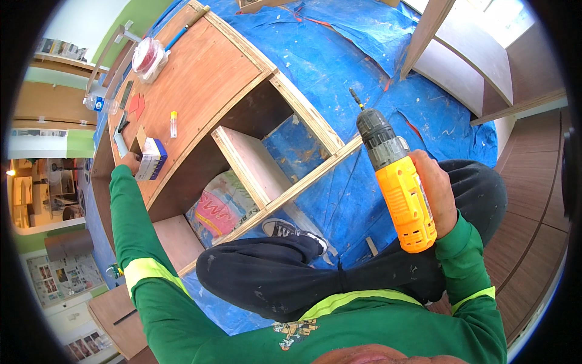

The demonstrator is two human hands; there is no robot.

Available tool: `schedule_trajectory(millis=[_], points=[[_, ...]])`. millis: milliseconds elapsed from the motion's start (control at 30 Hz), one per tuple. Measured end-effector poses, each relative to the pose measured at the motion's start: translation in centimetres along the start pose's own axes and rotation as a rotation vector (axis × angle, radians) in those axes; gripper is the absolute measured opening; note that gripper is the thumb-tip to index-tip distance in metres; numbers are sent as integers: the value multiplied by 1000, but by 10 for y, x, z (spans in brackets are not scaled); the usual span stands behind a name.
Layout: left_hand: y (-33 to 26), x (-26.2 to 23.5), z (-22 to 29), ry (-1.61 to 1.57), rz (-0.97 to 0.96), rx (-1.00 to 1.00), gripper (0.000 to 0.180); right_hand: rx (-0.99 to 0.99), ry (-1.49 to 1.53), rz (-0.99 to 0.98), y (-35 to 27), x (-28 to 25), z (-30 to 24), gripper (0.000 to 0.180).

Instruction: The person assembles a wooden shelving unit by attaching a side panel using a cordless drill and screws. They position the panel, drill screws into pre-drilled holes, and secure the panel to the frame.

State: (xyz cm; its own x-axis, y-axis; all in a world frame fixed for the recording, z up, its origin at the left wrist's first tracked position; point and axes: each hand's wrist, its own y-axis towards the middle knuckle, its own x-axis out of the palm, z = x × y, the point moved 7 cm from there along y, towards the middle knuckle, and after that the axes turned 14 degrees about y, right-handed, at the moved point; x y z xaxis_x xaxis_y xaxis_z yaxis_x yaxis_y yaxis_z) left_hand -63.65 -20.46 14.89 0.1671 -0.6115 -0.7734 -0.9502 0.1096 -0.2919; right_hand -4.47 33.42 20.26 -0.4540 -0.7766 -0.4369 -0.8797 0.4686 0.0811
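My right hand (438, 193) grips a yellow and black cordless drill (401, 194). The drill points away from me with a dark bit (356, 97) in its chuck, above the blue sheet and apart from the wood. My left hand (130, 162) reaches to a small white and blue cardboard box (152, 159) with a raised flap. That box stands on the reddish plywood panel (206, 73) of a wooden cabinet frame. The fingers of this hand are mostly hidden at the box, so their hold does not show. Beside the box lie a grey-handled tool (120, 141) and a small yellow-capped tube (174, 125).
On the panel rest a blue-handled hammer (184, 31), a plastic-wrapped red roll (149, 59) and a red piece (137, 106). A clear bottle (100, 105) lies near its left edge. Blue sheeting (339, 48) covers the floor. Curved wooden panels (467, 67) stand at right.
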Motion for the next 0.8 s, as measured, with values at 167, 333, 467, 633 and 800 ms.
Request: schedule_trajectory(millis=[167, 333, 467, 633, 800], points=[[21, 23, -21, -36, -107, 55, 34, -48, -52, -12, 0, -1, 0, 32], [36, 28, -13, -35, -18, 100, 30, 16, 0, 0, 4, 1, 6, 29], [23, 55, -67, 105, 108, 124, 31, 178, 338, -57, 0, 4, 26, 7], [17, -11, 36, 142, 29, 91, 33, 567, 791, 191, -18, 15, 47, 12], [-23, -13, 20, 106, -48, 74, 35, 171, 280, 146, -8, 10, 25, 4]])
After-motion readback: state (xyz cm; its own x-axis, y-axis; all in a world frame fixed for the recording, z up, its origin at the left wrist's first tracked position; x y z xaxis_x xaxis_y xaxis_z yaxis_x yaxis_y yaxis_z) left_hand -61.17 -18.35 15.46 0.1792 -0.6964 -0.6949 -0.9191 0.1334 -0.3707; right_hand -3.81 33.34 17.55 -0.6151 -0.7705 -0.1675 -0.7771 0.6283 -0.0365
